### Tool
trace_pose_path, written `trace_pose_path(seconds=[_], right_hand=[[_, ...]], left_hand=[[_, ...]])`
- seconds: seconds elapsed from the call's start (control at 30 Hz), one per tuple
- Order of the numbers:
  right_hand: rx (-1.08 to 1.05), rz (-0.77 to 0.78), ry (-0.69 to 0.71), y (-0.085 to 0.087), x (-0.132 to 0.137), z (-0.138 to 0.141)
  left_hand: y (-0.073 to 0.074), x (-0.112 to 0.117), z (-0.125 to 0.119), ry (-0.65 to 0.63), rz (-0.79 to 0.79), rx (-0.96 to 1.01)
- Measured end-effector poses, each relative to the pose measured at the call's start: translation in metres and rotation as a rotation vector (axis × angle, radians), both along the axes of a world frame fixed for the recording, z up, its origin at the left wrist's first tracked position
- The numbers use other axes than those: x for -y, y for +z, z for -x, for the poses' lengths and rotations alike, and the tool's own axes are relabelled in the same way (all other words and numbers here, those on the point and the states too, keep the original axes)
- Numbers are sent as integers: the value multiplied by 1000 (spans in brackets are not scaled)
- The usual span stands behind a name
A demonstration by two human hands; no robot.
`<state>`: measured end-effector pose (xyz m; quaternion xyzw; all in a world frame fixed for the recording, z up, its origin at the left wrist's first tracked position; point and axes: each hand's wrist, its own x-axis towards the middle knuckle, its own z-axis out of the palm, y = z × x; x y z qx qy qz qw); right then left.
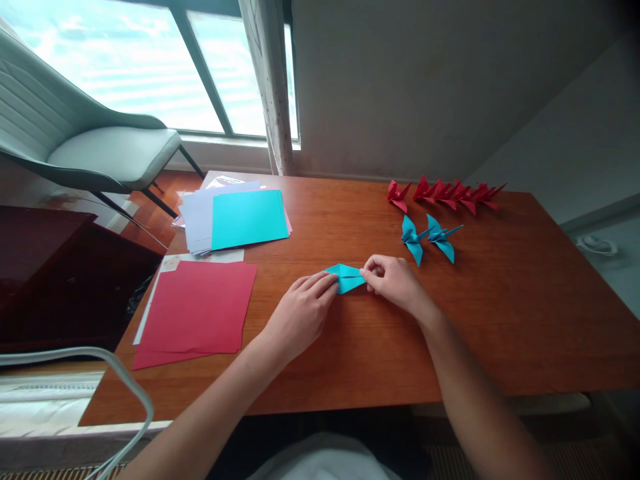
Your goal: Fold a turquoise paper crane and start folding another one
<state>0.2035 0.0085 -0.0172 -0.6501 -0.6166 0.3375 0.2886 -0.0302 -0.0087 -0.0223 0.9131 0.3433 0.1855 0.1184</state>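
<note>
A partly folded piece of turquoise origami paper [345, 279], diamond-shaped with a slit along its middle, lies on the wooden table in front of me. My left hand [313, 301] holds its left end, fingers together over the paper and thumb hidden. At the opposite tip, my right hand [391, 280] pinches the paper between thumb and forefinger. Just beyond my right hand stand two finished blue paper cranes [413, 240]. Several red paper cranes [450, 195] form a row behind them.
Red paper sheets [200, 307] lie on the table's left side. Behind them is a stack of turquoise sheets [250, 219] on pale paper [197, 217]. A grey chair [115, 153] stands by the window, and a white cable [135, 387] loops past the table's near left corner.
</note>
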Motion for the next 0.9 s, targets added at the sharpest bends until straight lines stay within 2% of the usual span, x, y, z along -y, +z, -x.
trace_pose_path(seconds=[0.07, 0.13, 0.2, 0.27, 0.37, 0.53, 0.67, 0.9], right_hand=[[75, -91, -40, 2, 0, -1], [130, -253, 2, 4, 1, 1], [165, -435, 170, 4, 7, 6], [198, -540, 363, 3, 17, 12], [283, -564, 497, -3, 36, 19], [403, -635, 559, -12, 63, 19], [416, -713, 548, -16, 70, 16], [532, -725, 506, -17, 74, 18]], left_hand=[[-3, 2, 3, -31, -45, -73], [-3, 3, 4, -35, -87, -129], [-2, 6, 4, -44, -104, -153], [0, 10, 5, -71, -116, -165], [2, 22, 10, -105, -133, -174], [2, 37, 22, -108, -167, -174], [2, 33, 24, -149, -188, -135], [4, 20, 22, -188, -187, -117]])
